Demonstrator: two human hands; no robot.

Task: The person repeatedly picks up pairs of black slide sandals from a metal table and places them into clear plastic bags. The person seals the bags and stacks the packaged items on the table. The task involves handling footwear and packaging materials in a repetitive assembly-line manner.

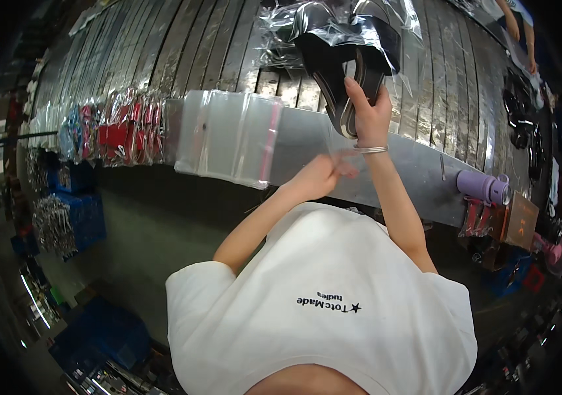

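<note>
My right hand point(371, 117) is closed round the heel ends of a pair of black sandals point(340, 69), thumb on top. The sandals point away from me over the slatted metal bench, and clear film shines about their far ends. Beside the right wrist, nearer to me, is my left hand point(324, 174). Its fingers are smeared by motion over the bench's smooth metal edge strip, so what they hold, if anything, does not show. Left of the hands lies a stack of clear plastic bags point(225, 135) with a pink strip along one side.
Red and silvery wrapped goods point(129, 131) line the bench at the left. At the right are a purple bottle point(482, 187), a cardboard box point(521, 220) and a pink fan point(551, 250). Blue crates point(83, 220) stand below left. Another person's arm point(530, 46) shows far right.
</note>
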